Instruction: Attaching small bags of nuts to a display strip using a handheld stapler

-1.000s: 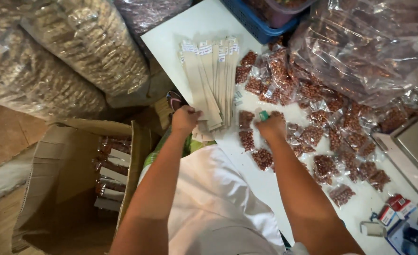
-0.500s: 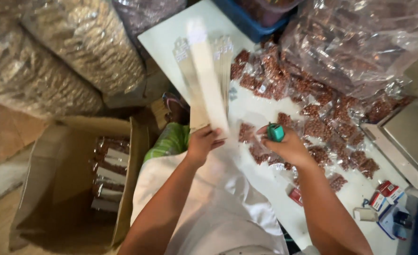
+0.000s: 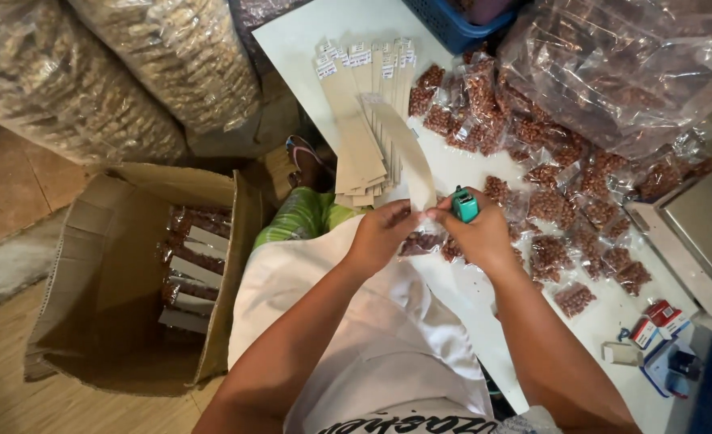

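Right hand (image 3: 484, 235): closed around a small teal stapler (image 3: 464, 204), thumb and fingers also pinching the lower end of a tan card strip (image 3: 404, 149); left hand (image 3: 380, 233): closed, fingertips gripping the same strip end from the other side, the two hands touching over the table (image 3: 307, 40) edge; strip: rises tilted away from the hands, above a small clear packet of brown nuts (image 3: 422, 243) lying just under the fingers. Stack of tan card strips (image 3: 360, 120): fanned on the white table, just beyond the left hand, white labels at the far ends. Small nut packets (image 3: 565, 209): scattered in plenty to the right of the hands. Large clear bag of nuts (image 3: 613, 72): far right. Weighing scale (image 3: 697, 233): right edge of the table. Cardboard box (image 3: 114, 273): open on the floor at left, holding finished strips with packets (image 3: 191, 265). Bulk sacks (image 3: 106, 72): upper left, beside the box.
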